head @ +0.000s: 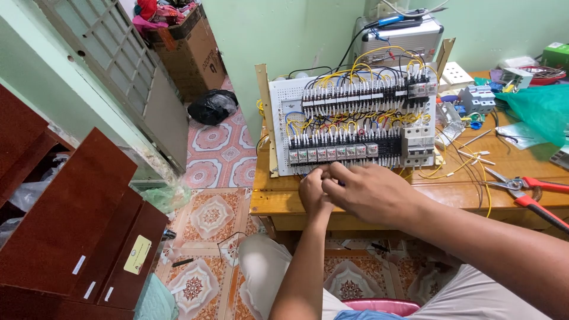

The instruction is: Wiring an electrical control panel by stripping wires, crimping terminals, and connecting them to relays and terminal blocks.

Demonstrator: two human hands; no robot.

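Observation:
A white perforated control panel (281,112) stands tilted on the wooden table (278,204), carrying two rows of black terminal blocks and relays (344,148) wired in yellow, blue and black. My left hand (312,191) and my right hand (370,191) meet at the panel's lower edge, fingers pinched together just below the bottom relay row. What the fingertips hold is hidden; it looks like a thin wire, but I cannot tell.
Red-handled pliers (530,192) lie at the table's right. Loose yellow wires (462,169), circuit breakers (479,98), a green bag (542,109) and a grey case (403,38) sit behind. Dark wooden cabinets (77,219), a cardboard box (189,50) and a black bag (212,106) stand on the tiled floor.

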